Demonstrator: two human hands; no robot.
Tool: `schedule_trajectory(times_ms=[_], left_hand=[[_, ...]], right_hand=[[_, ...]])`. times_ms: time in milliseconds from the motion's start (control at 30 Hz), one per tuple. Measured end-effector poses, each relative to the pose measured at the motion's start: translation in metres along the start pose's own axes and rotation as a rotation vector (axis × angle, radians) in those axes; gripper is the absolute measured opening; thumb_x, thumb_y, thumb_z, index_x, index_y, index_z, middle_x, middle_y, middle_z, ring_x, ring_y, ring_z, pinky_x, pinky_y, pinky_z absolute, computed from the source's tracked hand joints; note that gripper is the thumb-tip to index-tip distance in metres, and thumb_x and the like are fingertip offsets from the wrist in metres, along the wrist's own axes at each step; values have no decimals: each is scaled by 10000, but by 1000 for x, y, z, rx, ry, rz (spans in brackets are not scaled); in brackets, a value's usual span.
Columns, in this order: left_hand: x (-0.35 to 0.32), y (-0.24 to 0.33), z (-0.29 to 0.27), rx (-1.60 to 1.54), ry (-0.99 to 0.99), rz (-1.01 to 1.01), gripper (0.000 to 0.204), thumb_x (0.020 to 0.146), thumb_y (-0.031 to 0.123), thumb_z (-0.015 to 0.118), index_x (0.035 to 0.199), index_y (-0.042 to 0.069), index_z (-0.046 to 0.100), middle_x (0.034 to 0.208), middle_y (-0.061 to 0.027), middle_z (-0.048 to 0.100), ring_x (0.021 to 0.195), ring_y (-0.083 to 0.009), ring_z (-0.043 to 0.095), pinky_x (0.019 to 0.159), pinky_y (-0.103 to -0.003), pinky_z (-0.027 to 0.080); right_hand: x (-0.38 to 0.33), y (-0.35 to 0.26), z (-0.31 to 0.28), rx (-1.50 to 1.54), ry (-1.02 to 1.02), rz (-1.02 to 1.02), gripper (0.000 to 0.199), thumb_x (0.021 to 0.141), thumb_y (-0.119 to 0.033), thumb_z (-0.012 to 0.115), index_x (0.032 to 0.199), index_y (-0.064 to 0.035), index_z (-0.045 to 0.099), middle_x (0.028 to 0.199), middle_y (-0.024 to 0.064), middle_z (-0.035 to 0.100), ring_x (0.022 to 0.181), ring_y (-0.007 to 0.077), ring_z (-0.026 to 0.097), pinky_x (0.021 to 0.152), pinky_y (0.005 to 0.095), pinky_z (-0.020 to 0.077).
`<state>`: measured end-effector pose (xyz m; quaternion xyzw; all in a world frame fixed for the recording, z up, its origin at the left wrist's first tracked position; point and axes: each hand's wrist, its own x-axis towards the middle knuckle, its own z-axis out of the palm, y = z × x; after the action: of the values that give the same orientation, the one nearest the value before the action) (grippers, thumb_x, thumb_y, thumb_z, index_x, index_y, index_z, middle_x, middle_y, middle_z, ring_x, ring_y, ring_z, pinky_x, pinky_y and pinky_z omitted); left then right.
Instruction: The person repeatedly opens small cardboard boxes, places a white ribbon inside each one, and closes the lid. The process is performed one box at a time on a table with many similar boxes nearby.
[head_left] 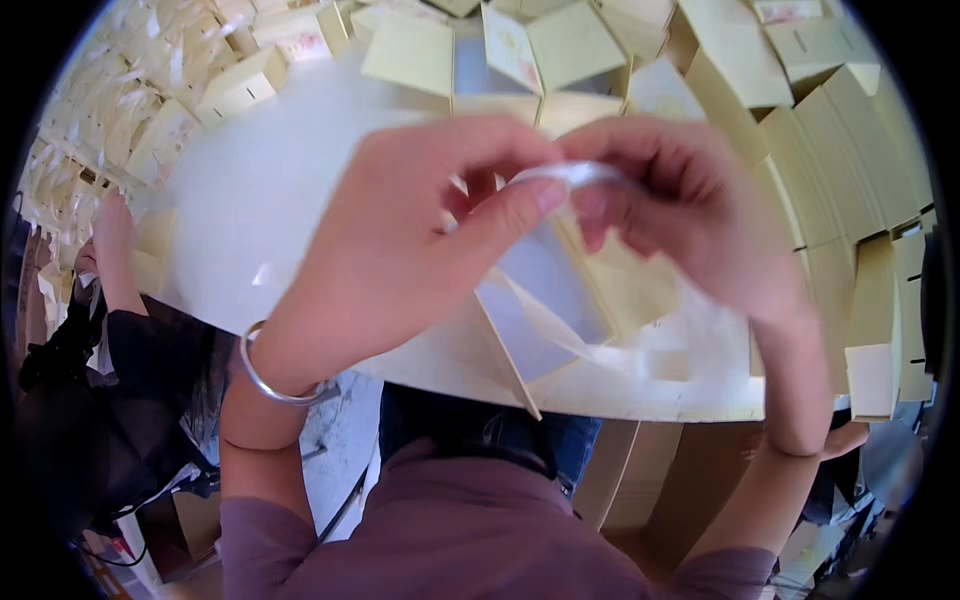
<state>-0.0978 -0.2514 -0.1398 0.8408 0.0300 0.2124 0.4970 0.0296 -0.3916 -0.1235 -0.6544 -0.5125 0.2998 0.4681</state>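
Observation:
Both hands meet above an open cream cardboard box (635,285), at the near part of the white table. A narrow white ribbon (580,174) stretches between the fingertips. My left hand (410,220), with a silver bangle on its wrist, pinches one part of it between thumb and index finger. Close beside it, my right hand (700,205) grips the other part with curled fingers, slightly blurred. Below them, a pale ribbon strip (545,320) lies loosely across the box. The box's inside looks pale lilac, and one panel slants toward me over the table edge.
The white table (250,190) curves around in front of me. Cream boxes (410,55) stand along its far side, and more are stacked at the right (840,170). Many ribboned boxes (160,140) crowd the far left. Another person's hand (115,230) shows at the left edge.

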Motion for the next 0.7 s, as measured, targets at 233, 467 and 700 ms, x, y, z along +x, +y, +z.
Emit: schedule_trajectory(times_ms=[233,467,700], left_hand=[[-76,-15,33,592,-43,505,360,759,418,560,964,126,608,971,-83,568,492,-94,438,391,-207,362],[-107,-49,30,497,-46,419,335,662,153,666,844,78,395,969,-134,431,759,-233,507,580,-307,444],[-112,-58,19,470,106,379,221,671,117,632,788,84,447,1126,-207,385,919,-300,497,719,-338,468]], right_hand=[[15,-9,-37,62,559,27,187,863,-187,490,803,-29,570,562,17,532,401,55,434,387,163,361],[9,-10,-13,-35,125,86,124,834,-122,506,827,-21,577,622,66,580,523,87,523,482,200,413],[12,53,63,-357,-301,146,86,743,-41,527,730,28,576,649,158,555,588,297,518,568,336,425]])
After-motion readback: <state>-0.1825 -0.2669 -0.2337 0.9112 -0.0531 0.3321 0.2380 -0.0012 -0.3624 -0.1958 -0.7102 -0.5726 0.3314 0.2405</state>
